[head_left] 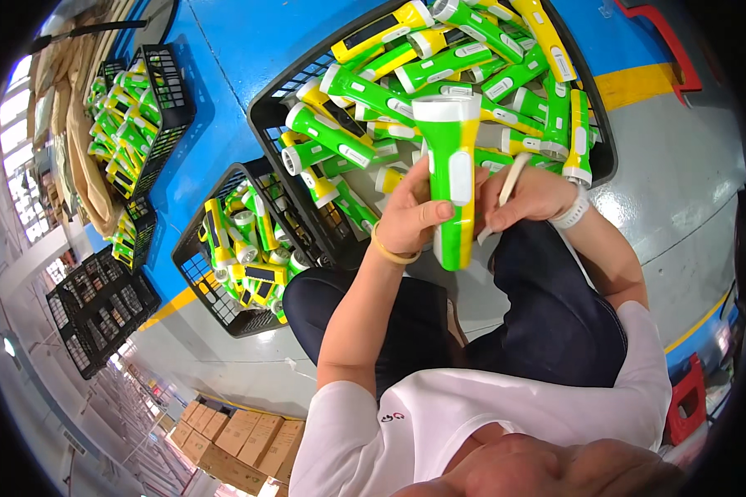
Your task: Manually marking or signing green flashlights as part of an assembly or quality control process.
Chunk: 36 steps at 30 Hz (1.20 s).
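My left hand [408,214] is closed round the lower body of a green-and-yellow flashlight [450,178], with its thumb along the side. The flashlight stands upright in the view, its white head at the top. Just right of it, my right hand [532,197] pinches a thin cream-coloured strip [513,179] whose lower tip shows below the fingers; its exact kind I cannot make out. Beyond both hands, a large black crate [261,112] holds many loose flashlights [365,93] of the same green, yellow and white.
Another black crate [192,248] of flashlights stands left of my knee. Farther left are more filled crates [170,124] and a dark crate [112,311]. Brown cartons [244,435] are stacked at lower left. Red plastic frames [684,402] sit at the right.
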### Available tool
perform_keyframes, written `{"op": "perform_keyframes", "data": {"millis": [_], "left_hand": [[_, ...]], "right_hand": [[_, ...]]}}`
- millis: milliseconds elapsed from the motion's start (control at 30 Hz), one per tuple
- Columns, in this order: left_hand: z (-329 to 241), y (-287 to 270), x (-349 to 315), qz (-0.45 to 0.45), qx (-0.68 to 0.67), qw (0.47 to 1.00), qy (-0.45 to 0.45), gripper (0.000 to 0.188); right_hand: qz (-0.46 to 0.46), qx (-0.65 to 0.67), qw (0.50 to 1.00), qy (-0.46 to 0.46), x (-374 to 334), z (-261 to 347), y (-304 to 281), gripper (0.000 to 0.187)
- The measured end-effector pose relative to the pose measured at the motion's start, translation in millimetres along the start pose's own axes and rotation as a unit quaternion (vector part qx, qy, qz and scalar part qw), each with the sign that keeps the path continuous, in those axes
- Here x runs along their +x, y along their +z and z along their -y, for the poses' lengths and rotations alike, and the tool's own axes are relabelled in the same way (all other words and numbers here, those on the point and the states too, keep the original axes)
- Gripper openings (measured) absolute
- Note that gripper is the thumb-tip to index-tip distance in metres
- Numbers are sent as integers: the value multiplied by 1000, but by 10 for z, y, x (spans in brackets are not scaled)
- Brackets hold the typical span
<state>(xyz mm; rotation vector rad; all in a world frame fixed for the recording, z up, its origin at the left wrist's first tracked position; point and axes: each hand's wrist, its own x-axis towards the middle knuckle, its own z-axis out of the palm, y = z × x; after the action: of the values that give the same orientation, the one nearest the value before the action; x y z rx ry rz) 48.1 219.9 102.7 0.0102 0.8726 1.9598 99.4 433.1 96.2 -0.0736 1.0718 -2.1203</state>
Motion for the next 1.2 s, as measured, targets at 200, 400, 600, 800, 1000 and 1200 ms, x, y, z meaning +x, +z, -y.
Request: {"op": "perform_keyframes", "data": {"millis": [200, 400, 600, 800, 1000, 1200], "left_hand": [[95, 157, 113, -144, 185, 972, 33, 69], [188, 277, 36, -72, 203, 971, 106, 73], [276, 234, 23, -151, 369, 897, 190, 50], [149, 329, -13, -169, 120, 974, 92, 36], [97, 81, -33, -220, 148, 963, 52, 25], [11, -918, -262, -452, 168, 874, 65, 36]], "right_hand": [[-204, -119, 959, -157, -192, 79, 105, 10], [-249, -118, 948, -160, 3, 120, 286, 14], [-284, -296, 893, -187, 74, 126, 333, 21], [-299, -248, 918, -79, 43, 153, 67, 34], [-264, -377, 873, -160, 172, 57, 0, 13], [-103, -622, 668, -394, 319, -289, 673, 9]]}}
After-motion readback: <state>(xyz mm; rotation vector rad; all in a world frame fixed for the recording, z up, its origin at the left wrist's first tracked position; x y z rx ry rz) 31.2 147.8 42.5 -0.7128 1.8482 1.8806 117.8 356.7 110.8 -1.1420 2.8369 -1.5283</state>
